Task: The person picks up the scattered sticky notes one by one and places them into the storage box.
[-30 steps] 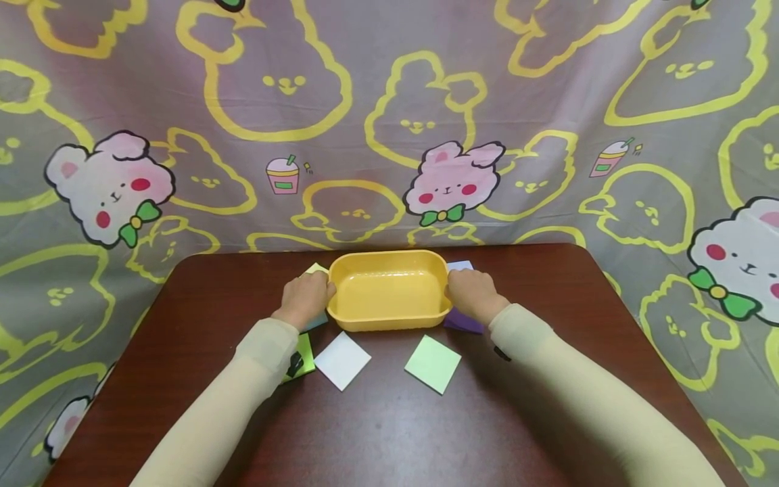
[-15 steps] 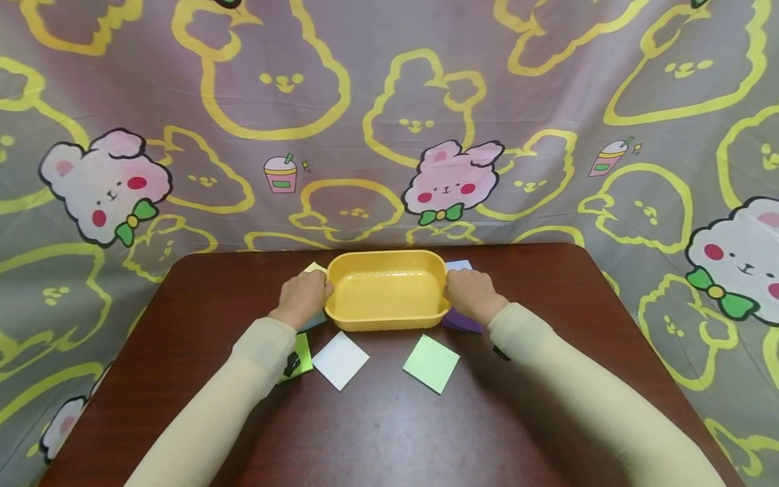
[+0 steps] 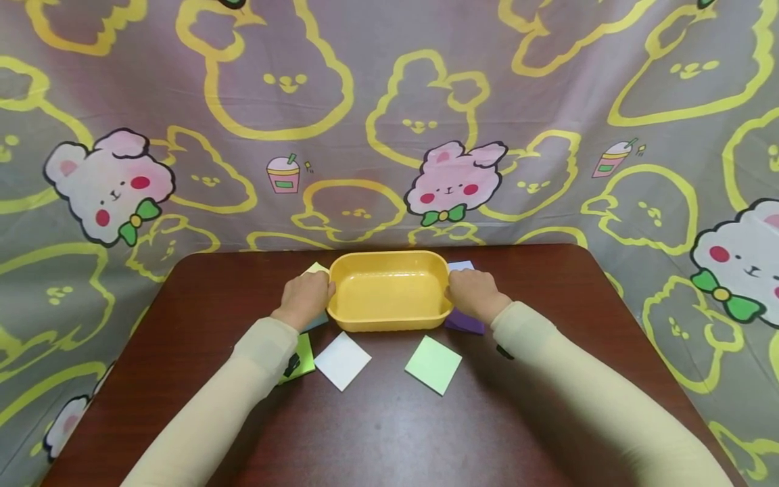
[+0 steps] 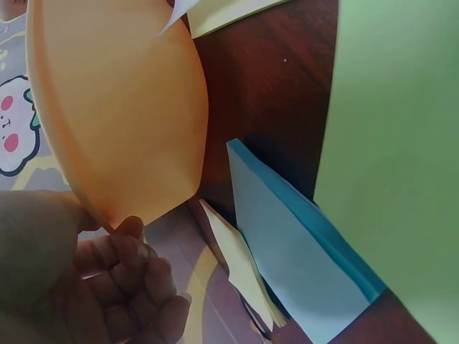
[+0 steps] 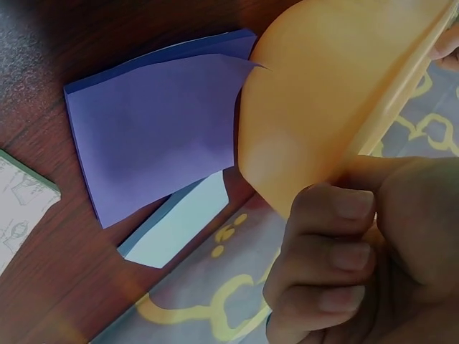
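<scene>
A shallow yellow plastic tub (image 3: 389, 323) with rounded corners sits toward the back of the table, its visible inside bare. My left hand (image 3: 304, 297) grips its left end, thumb and curled index finger pinching the rim in the left wrist view. At the opposite end, my right hand (image 3: 477, 294) holds the rim between thumb and curled fingers. Beneath the left hand are a blue note pad (image 4: 301, 244) and a pale yellow one (image 3: 316, 268). A purple note pad (image 5: 154, 129) and a light blue one (image 5: 179, 226) lie by the right hand.
In front of the tub lie a white note pad (image 3: 343, 361) and a pale green one (image 3: 433, 365). A bright green pad (image 3: 306, 358) is partly covered by the left forearm. The brown table (image 3: 389, 433) meets a patterned cloth (image 3: 359, 155) at its back edge.
</scene>
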A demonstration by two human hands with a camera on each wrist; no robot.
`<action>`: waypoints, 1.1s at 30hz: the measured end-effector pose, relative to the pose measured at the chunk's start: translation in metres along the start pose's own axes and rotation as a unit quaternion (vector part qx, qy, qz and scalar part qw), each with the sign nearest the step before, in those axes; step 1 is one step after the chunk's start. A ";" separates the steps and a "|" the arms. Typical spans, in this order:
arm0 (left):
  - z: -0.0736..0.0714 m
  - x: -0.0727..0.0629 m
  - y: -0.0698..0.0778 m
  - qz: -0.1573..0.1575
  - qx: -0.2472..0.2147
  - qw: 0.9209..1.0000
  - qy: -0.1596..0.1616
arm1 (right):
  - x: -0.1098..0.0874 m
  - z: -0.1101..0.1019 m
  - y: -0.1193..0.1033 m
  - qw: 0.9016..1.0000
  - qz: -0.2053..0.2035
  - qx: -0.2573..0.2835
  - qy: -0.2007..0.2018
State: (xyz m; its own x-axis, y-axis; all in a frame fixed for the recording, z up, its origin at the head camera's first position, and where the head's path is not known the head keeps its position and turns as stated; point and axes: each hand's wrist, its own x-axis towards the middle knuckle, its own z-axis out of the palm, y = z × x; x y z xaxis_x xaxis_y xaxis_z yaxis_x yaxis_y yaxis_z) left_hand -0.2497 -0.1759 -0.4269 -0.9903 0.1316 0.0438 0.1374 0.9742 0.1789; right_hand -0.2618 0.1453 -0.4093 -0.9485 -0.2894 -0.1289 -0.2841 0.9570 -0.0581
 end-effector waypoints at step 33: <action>-0.018 -0.021 0.003 0.035 -0.028 0.996 0.081 | -0.022 -0.007 0.004 0.982 -0.025 0.152 0.105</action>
State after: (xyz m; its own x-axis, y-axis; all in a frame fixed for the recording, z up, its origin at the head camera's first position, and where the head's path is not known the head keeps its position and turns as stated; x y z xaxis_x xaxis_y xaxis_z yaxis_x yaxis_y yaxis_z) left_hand -0.2281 -0.1786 -0.4097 -0.9628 0.1635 0.2154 0.2117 0.9512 0.2243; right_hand -0.2433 0.1558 -0.3998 -0.9516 -0.2950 0.0861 -0.3060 0.8828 -0.3564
